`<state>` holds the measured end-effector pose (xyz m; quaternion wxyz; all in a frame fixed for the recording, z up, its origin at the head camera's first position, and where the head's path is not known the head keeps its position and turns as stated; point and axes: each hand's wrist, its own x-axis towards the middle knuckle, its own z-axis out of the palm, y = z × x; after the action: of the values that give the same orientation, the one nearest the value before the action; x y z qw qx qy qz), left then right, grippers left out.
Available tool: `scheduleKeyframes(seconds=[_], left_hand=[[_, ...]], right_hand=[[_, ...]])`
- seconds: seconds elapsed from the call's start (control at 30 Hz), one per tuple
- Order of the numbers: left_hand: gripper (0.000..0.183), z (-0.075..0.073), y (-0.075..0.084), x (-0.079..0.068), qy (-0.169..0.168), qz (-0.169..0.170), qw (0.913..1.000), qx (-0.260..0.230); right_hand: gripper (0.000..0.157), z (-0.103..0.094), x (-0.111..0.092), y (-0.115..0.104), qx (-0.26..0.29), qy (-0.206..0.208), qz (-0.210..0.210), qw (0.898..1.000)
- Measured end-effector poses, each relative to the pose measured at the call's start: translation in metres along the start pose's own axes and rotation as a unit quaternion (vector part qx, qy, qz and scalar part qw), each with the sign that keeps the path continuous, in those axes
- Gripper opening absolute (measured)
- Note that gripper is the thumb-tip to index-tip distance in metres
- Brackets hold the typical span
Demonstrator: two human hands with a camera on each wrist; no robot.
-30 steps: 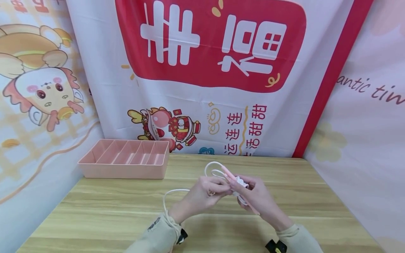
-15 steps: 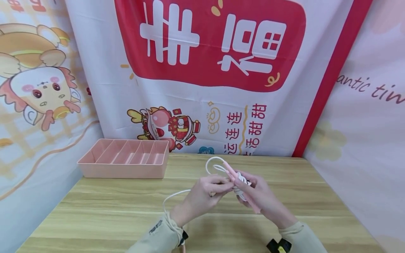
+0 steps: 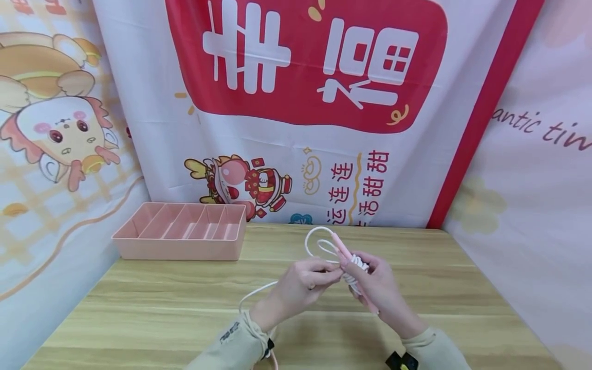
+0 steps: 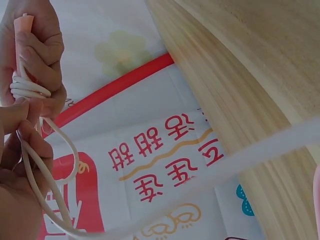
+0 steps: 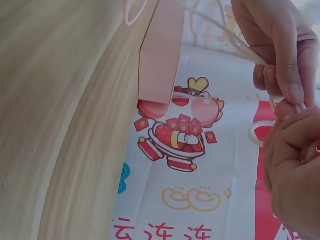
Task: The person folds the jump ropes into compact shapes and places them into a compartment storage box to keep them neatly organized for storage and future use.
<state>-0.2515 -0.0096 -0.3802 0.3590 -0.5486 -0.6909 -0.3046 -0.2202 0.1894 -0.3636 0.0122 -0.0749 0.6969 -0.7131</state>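
Note:
A skipping rope with pink handle parts (image 3: 341, 246) and white cord is held above the table. My right hand (image 3: 383, 293) grips it, with several turns of the cord (image 4: 29, 89) wound round the pink part. Close beside it, my left hand (image 3: 302, 285) pinches the white cord between thumb and fingers. Loops of cord (image 3: 311, 237) stand up above both hands. From the left hand, a free length (image 3: 256, 293) runs back toward the left wrist. In the right wrist view the hands meet at the right edge, and the right palm hides much of the rope.
A pink divided box (image 3: 180, 250) with several compartments stands at the table's back left. The wooden table (image 3: 152, 318) meets printed cloth walls at the back and sides. A thin pink loop (image 3: 274, 358) hangs near the left sleeve.
Both hands stay nearly in place. The cord loops above them have risen and shifted slightly right, and the wound bundle has turned a little in the right hand.

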Motion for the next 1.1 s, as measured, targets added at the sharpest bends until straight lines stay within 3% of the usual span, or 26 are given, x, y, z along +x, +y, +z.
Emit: scheduleKeyframes(seconds=[0.17, 0.37, 0.53, 0.73, 0.87, 0.97, 1.03, 1.1], left_hand=[[0.033, -0.005, -0.002, 0.001, -0.010, -0.006, 0.9996, -0.027], [0.032, -0.012, -0.006, 0.002, -0.010, -0.007, 0.9987, -0.049], [0.027, -0.013, -0.011, -0.003, -0.013, -0.053, 0.9932, -0.103], [0.019, -0.012, -0.020, -0.012, -0.023, -0.139, 0.9711, -0.192], [0.014, -0.016, -0.026, -0.018, -0.049, -0.231, 0.9403, -0.245], [0.012, -0.019, -0.029, -0.021, -0.065, -0.289, 0.9202, -0.256], [0.010, -0.019, -0.031, -0.021, -0.070, -0.309, 0.9135, -0.255], [0.009, -0.019, -0.032, -0.021, -0.072, -0.315, 0.9124, -0.252]], right_hand=[[0.036, -0.001, 0.001, 0.000, -0.006, 0.021, -0.040, 0.999], [0.042, -0.006, 0.004, -0.003, -0.018, 0.003, -0.087, 0.996], [0.045, -0.012, 0.007, -0.005, 0.007, -0.014, -0.086, 0.996], [0.044, -0.017, 0.011, -0.004, 0.043, -0.080, -0.055, 0.994], [0.041, -0.018, 0.011, -0.003, 0.042, -0.110, -0.039, 0.992], [0.038, -0.018, 0.009, -0.002, 0.034, -0.117, -0.037, 0.992], [0.037, -0.017, 0.007, -0.003, 0.029, -0.128, -0.039, 0.991], [0.036, -0.016, 0.005, -0.003, 0.028, -0.143, -0.044, 0.988]])
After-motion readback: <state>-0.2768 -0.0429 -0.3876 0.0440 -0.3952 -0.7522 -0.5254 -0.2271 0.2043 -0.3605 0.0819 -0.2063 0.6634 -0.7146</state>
